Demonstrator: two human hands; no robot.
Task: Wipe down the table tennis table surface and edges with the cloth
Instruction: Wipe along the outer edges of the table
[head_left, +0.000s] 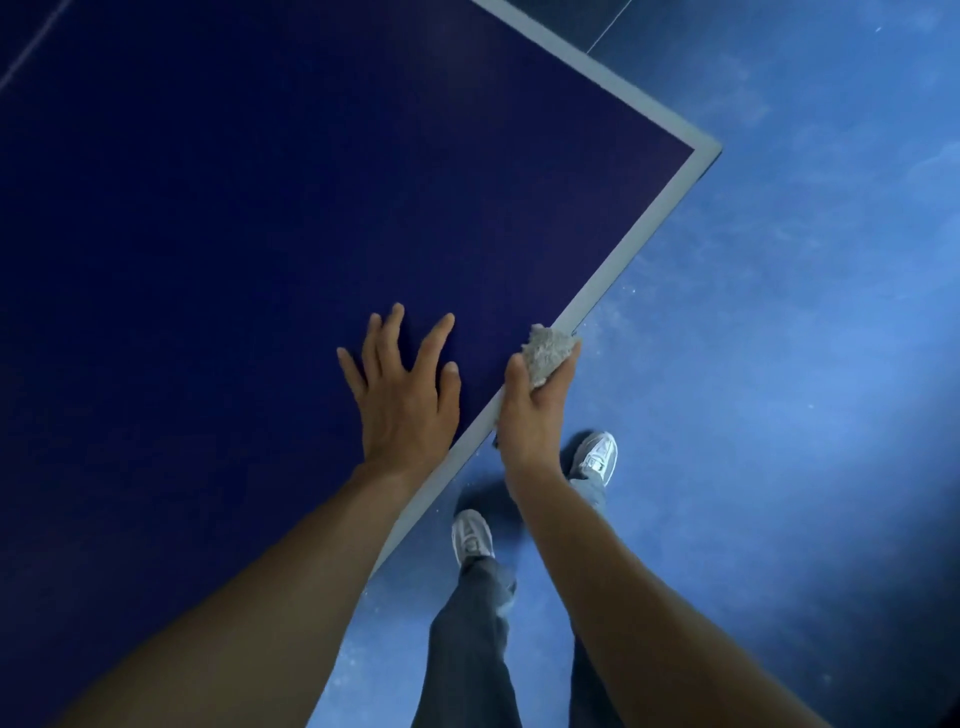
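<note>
Below the hands, nearest the camera, 2 pale shoes (472, 535) and dark trouser legs (467, 649) stood on the blue floor (779, 415) beside the table tennis table (208, 208). Above them the right hand (535, 421) was curled round a crumpled grey cloth (549, 353), thumb on the tabletop side and fingers over the outer side, so that the cloth sat pressed on the pale border strip (631, 260) at that table's rim. Just to its left, the left hand (402, 400) lay flat on the dark blue surface, fingers straight and spread, holding nothing; it looked like a brace for the body's weight. The 2 hands were near each other but apart, with the border strip passing between them.

Beyond the right hand the strip ran straight on, up and to the right, to the table's corner (709, 148), where a 2nd strip turned away up and to the left. That line was what the next move hung on: the cloth sat astride the edge, the edge's long axis pointed away from the right hand toward the corner, and the right hand alone was on it. Judging from this, the step in hand was the edge wipe, and a slide along the strip to the corner, then round it, would likely follow.
</note>
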